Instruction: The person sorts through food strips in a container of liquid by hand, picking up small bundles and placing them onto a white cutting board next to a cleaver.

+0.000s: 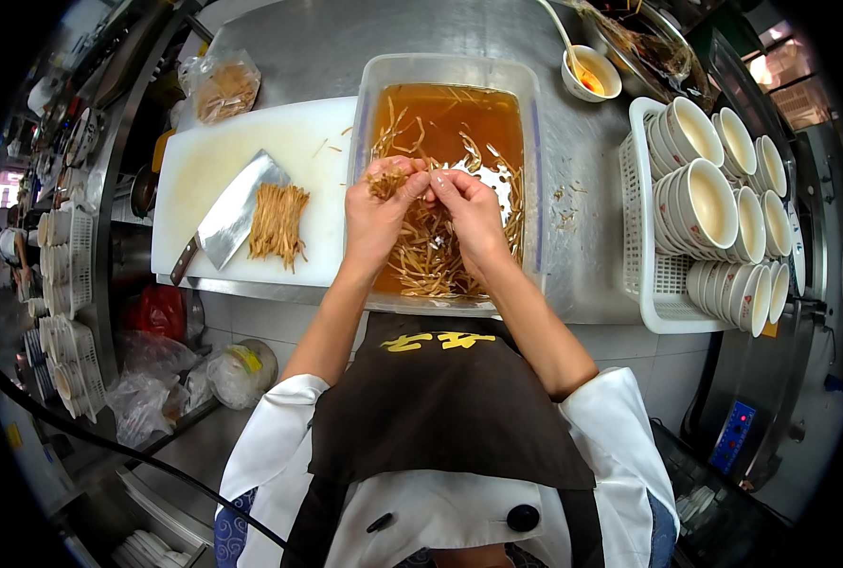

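My left hand [378, 210] is closed around a small bunch of thin tan strands [386, 182], which look like soaked dried daylily buds. Thumb and fingers of my right hand [471, 216] are pinched together, meeting my left fingertips; whatever lies between them is hidden. Both hands are above a clear plastic tub [529, 170] of amber-brown liquid [445, 106]. Many loose strands [431, 257] lie in the tub below my hands. To the left, a neat bundle of strands [278, 221] rests on a white cutting board [322, 142], beside a cleaver [242, 210] lying flat.
A plastic bag of tan food [226, 90] sits behind the board. Right of the tub, a white plastic basket [636, 189] holds stacked bowls [710, 204]. A small bowl with a spoon [592, 74] stands at the back right on the steel counter [573, 275].
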`<action>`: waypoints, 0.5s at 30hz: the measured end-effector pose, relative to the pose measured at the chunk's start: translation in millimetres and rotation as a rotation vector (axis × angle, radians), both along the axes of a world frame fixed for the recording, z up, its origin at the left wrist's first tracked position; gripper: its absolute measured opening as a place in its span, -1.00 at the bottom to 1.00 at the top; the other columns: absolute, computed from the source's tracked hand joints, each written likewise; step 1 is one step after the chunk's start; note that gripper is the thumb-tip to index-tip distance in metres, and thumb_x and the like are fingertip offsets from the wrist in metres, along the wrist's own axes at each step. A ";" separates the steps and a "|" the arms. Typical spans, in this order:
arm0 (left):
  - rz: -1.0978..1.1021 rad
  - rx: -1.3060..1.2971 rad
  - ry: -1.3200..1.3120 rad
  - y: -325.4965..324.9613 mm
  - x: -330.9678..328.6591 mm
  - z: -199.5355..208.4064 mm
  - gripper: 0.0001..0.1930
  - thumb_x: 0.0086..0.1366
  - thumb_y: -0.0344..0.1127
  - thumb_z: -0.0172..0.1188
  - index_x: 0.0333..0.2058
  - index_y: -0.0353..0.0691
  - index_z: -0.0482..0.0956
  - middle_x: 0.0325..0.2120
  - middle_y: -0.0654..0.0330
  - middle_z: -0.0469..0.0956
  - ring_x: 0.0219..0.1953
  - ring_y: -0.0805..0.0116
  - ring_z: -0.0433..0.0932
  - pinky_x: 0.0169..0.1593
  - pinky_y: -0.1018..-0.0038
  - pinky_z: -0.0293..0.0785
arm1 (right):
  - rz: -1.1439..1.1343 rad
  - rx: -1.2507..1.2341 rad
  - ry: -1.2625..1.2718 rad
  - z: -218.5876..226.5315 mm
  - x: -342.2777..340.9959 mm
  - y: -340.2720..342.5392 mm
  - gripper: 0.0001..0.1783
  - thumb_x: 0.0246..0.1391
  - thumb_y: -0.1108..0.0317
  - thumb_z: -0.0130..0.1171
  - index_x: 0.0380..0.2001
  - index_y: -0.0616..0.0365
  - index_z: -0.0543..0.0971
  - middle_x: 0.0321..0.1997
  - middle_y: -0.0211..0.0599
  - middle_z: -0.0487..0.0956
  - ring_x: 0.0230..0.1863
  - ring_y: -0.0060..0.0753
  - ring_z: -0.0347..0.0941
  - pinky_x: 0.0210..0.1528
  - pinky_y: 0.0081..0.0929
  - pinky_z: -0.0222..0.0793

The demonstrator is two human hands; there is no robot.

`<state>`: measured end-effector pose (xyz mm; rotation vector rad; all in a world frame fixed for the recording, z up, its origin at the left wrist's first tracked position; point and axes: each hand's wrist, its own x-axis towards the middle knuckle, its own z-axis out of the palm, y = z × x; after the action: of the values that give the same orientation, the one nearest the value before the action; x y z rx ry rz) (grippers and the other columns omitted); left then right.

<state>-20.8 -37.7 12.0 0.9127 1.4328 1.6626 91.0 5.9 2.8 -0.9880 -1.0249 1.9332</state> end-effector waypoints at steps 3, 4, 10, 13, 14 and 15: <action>0.031 -0.029 -0.025 0.8 0.7 -8.4 -0.80 0.17 -0.36 0.19 -0.29 -0.38 0.54 -0.35 0.18 0.54 -0.36 0.57 0.46 -0.35 0.70 0.37 | 0.025 0.045 -0.028 -1.9 -0.2 -4.0 -0.81 0.14 0.32 0.03 -0.35 0.22 0.52 -0.49 -0.48 0.48 -0.43 -0.68 0.35 -0.32 -0.71 0.29; 0.052 -0.059 -0.074 0.3 1.1 -6.2 -0.81 0.17 -0.36 0.19 -0.30 -0.38 0.54 -0.37 0.20 0.54 -0.38 0.58 0.45 -0.34 0.68 0.37 | 0.030 0.035 -0.036 -0.4 0.7 -5.1 -0.81 0.13 0.31 0.04 -0.35 0.23 0.52 -0.49 -0.48 0.48 -0.44 -0.68 0.36 -0.33 -0.71 0.29; 0.100 -0.126 -0.213 -5.3 1.3 -0.8 -0.81 0.18 -0.34 0.18 -0.31 -0.38 0.53 -0.40 0.21 0.56 -0.51 0.65 0.35 -0.45 0.69 0.25 | 0.080 0.037 -0.073 2.7 1.9 -10.3 -0.78 0.12 0.32 0.05 -0.35 0.29 0.54 -0.52 -0.45 0.50 -0.47 -0.71 0.36 -0.38 -0.73 0.29; 0.146 -0.120 -0.315 -7.4 2.6 -1.4 -0.80 0.21 -0.32 0.14 -0.30 -0.36 0.52 -0.38 0.19 0.56 -0.66 0.72 0.19 -0.65 0.75 0.03 | 0.133 0.122 -0.145 -0.2 2.5 -12.3 -0.76 0.11 0.32 0.05 -0.33 0.32 0.54 -0.51 -0.44 0.50 -0.45 -0.70 0.36 -0.37 -0.71 0.29; 0.137 -0.134 -0.312 -9.3 0.7 -3.1 -0.80 0.21 -0.32 0.14 -0.29 -0.36 0.53 -0.39 0.19 0.56 -0.65 0.72 0.18 -0.64 0.74 0.03 | 0.150 0.170 -0.168 -6.7 2.2 -13.0 -0.76 0.11 0.32 0.05 -0.33 0.33 0.54 -0.50 -0.44 0.50 -0.45 -0.70 0.36 -0.37 -0.70 0.29; 0.129 -0.149 -0.311 -11.3 -0.5 -5.6 -0.80 0.22 -0.32 0.13 -0.29 -0.37 0.53 -0.39 0.20 0.56 -0.65 0.72 0.18 -0.64 0.74 0.03 | 0.168 0.216 -0.192 -10.1 1.6 -13.9 -0.75 0.10 0.33 0.05 -0.32 0.34 0.53 -0.50 -0.44 0.50 -0.45 -0.69 0.35 -0.37 -0.69 0.29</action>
<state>-21.2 -49.0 6.4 0.4637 1.3997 1.6790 92.7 -8.0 -7.4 -1.0039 -1.4348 1.8363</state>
